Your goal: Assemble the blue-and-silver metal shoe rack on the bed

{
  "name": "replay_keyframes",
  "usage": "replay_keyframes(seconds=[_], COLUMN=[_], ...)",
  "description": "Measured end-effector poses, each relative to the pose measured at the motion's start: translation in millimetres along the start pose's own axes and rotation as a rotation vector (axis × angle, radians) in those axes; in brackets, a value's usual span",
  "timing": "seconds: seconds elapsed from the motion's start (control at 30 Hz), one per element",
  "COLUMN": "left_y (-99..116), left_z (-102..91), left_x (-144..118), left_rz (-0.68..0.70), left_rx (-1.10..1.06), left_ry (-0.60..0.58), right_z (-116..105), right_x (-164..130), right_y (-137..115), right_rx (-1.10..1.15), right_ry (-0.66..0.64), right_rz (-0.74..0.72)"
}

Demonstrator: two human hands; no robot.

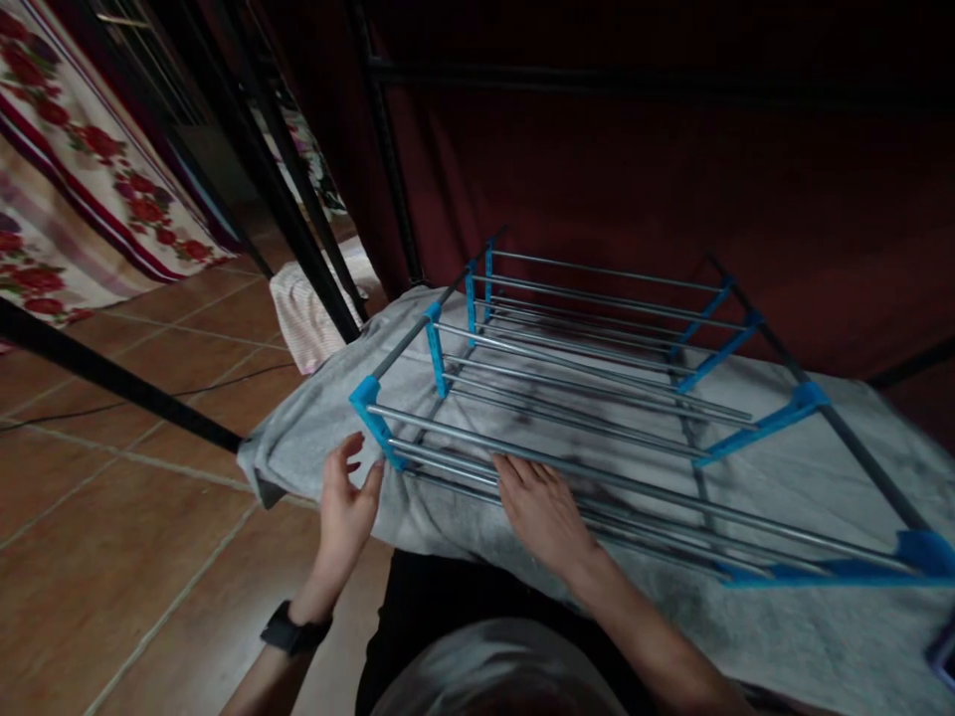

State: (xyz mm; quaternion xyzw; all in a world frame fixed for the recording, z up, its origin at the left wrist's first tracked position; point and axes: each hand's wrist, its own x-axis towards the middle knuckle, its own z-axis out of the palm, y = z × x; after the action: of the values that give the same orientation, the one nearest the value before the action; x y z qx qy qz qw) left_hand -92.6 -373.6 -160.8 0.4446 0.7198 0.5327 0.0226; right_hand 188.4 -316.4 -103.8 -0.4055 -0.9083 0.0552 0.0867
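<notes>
A rack of grey metal rods and blue plastic brackets lies on a bed-like surface. My left hand, a black watch on its wrist, is just beside the near-left bracket. Its thumb and fingers are curved apart with nothing visible between them. Over the front lower rods my right hand is closed, its fingertips partly hidden. One middle rod has a free right end resting by a blue crosspiece. At the near right is a larger blue bracket.
Grey cloth covers the surface under the rack. Dark metal posts stand at the left, before a floral curtain. A dark red cloth hangs behind. A cable crosses the tiled floor.
</notes>
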Motion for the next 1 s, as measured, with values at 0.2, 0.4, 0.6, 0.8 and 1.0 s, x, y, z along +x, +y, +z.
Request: replay_keyframes(seconds=[0.2, 0.4, 0.6, 0.8, 1.0], left_y=[-8.0, -22.3, -17.3, -5.1, 0.0], left_z=[18.0, 30.9, 36.2, 32.7, 33.9], left_x=[22.3, 24.8, 21.4, 21.2, 18.7], left_rz=[-0.039, -0.057, -0.007, -0.016, -0.055], left_rx=[-0.137, -0.209, -0.178, -0.191, -0.148], left_ry=[-0.203, -0.196, -0.146, -0.181, -0.124], right_z=[-2.9, -3.2, -6.7, -8.0, -11.5], right_x=[25.8, 26.0, 23.8, 23.2, 25.2], right_y=[-14.4, -15.1, -15.5, -15.2, -13.7], right_rx=[-0.037, -0.002, -0.011, -0.004, 0.025], right_ry=[-0.120, -0.149, -0.156, -0.174, -0.186], right_rz=[-0.036, -0.012, -0.018, -0.011, -0.001])
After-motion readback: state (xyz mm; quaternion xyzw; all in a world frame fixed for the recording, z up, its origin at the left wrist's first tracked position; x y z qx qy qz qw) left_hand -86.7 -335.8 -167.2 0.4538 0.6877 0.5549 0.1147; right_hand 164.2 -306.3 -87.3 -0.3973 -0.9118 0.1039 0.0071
